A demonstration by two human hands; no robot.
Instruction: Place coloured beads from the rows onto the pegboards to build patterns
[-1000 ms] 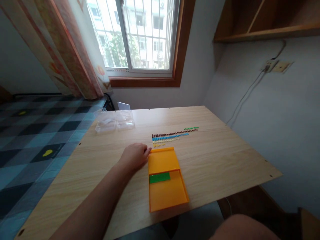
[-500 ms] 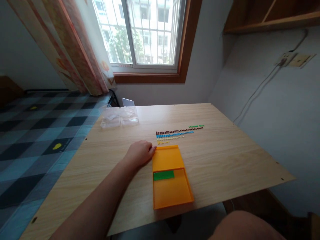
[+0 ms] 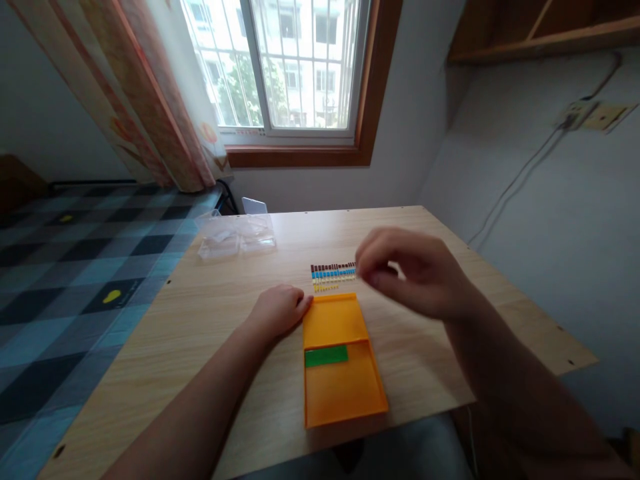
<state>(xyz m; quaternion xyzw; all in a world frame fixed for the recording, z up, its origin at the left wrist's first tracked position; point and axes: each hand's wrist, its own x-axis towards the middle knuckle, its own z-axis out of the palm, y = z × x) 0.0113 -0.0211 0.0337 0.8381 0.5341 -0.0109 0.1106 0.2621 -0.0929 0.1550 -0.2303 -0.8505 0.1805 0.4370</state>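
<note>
An orange tray lies on the wooden table, with a flat green plate inside it. My left hand rests on the table, fingers curled against the tray's far left corner. My right hand hovers above the table to the right of the tray, fingers pinched together; whether anything is in the pinch I cannot make out. Behind the tray lie rows of tiny pieces in brown, blue, cream and yellow, partly hidden by my right hand.
A clear plastic box sits at the table's far left corner. A bed with a blue checked cover stands to the left. A window and curtain are behind the table, a wall with a socket and cable on the right.
My right hand has come into view from the right and now hovers over the rows of pieces, hiding their right part. My left hand stays at the tray's corner.
</note>
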